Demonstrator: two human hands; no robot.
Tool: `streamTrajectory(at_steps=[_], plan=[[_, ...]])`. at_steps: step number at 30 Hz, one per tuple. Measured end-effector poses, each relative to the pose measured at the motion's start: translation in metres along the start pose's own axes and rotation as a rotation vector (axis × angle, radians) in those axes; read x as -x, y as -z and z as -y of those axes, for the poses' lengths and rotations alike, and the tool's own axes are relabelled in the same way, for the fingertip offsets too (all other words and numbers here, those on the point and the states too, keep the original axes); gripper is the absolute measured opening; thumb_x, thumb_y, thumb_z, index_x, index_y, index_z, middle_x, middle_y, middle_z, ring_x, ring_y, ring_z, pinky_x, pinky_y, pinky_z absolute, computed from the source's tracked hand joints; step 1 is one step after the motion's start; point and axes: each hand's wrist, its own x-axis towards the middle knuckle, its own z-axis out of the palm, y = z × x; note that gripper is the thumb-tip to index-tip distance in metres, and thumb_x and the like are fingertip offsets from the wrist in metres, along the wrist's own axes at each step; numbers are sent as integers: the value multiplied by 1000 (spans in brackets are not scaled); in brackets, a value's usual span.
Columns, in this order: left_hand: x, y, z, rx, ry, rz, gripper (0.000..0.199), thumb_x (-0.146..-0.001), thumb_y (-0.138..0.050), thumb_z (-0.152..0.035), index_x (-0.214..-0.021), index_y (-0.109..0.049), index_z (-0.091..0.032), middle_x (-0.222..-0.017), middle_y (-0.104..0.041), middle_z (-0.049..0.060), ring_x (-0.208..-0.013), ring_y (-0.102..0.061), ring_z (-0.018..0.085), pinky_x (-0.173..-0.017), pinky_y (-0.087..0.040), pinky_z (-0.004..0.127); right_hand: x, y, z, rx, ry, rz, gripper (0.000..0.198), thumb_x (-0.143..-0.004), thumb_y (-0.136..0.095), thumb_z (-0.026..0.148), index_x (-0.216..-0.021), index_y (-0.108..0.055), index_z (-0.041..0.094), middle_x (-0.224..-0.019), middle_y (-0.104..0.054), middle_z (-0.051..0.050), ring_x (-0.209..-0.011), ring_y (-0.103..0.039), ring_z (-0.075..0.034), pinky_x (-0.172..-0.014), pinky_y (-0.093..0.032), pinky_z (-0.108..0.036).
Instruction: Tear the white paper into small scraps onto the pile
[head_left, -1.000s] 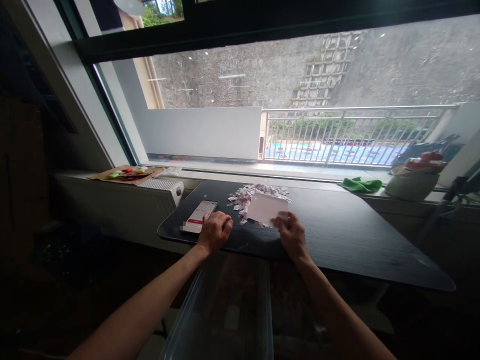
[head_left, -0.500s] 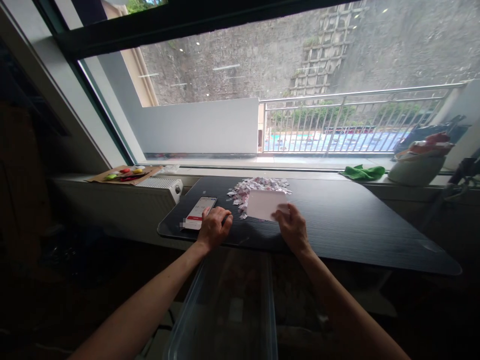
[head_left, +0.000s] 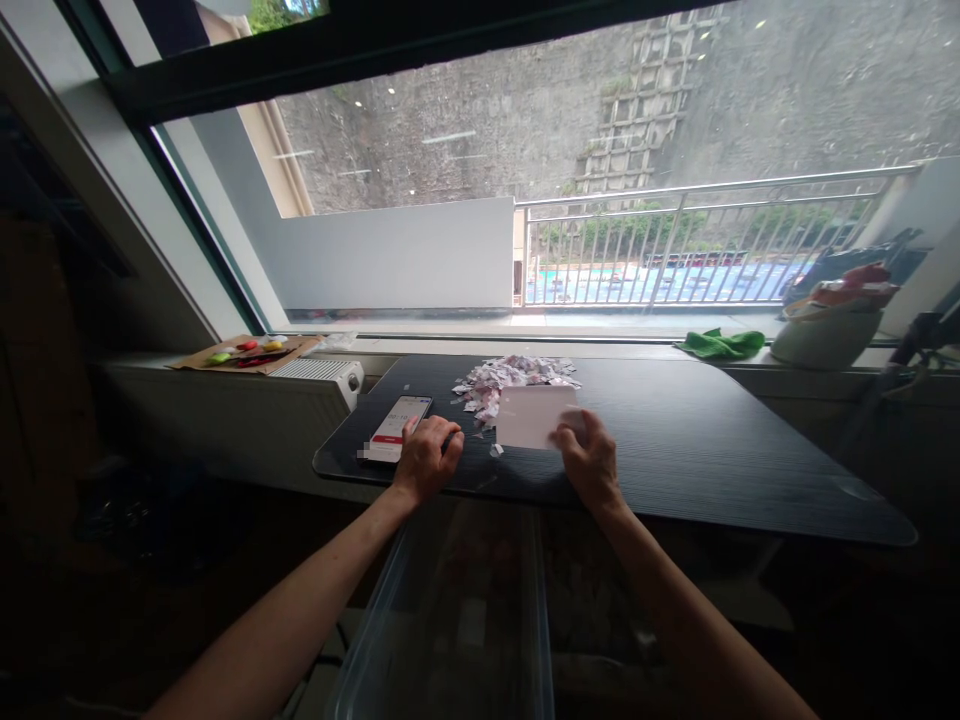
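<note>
One pale card (head_left: 526, 418) in your right hand (head_left: 592, 462), at the near side of the paper scraps (head_left: 510, 373).
You pinch the card by its right end over the black table (head_left: 697, 450); your left hand (head_left: 427, 456), fingers loosely bent, is beside the phone (head_left: 401, 415), contact unclear. Beyond, a green cloth (head_left: 721, 345) lies near a pale container (head_left: 829, 338).

A: Any writing you can make out?
B: Only on the phone (head_left: 401, 422), at the left of the table (head_left: 675, 440) – its screen carries a row of digits (head_left: 403, 417) toward the far end, too small to read for certain.
A: And the red bar (head_left: 388, 439) nearer us?
B: A pale mark on it, too blurred to spell out.
A: The heap of scraps (head_left: 517, 373), at the far side?
B: Faint markings – no word or number I can read.
</note>
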Motion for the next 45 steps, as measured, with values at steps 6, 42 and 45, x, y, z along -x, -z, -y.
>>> streamTrajectory(at_steps=[6, 42, 45], plan=[[0, 0, 0, -11, -5, -5, 27, -89, -37, -33, -89, -61, -21, -97, -67, 6, -98, -59, 22, -106, -25, 50, 0, 1, 3, 80, -47, -25, 22, -69, -48, 33, -84, -59, 22, -72, -61, -3, -68, -56, -21, -69, -43, -34], [1, 0, -2, -13, -13, -25, 26, -88, -39, -32, -88, -62, -21, -94, -68, 6, -95, -60, 23, -105, -26, 52, 1, 49, -11, 62, -75, 30, 23, -66, -52, 34, -80, -63, 20, -67, -64, -1, -64, -57, -19, -62, -45, -30], [1, 0, -2, -2, -15, -31, 26, -88, -39, -32, -87, -62, -21, -93, -68, 6, -95, -60, 22, -105, -26, 52, -8, 76, -26, 61, -125, -21, 22, -63, -53, 33, -77, -65, 20, -64, -63, 0, -61, -56, -18, -58, -44, -28]])
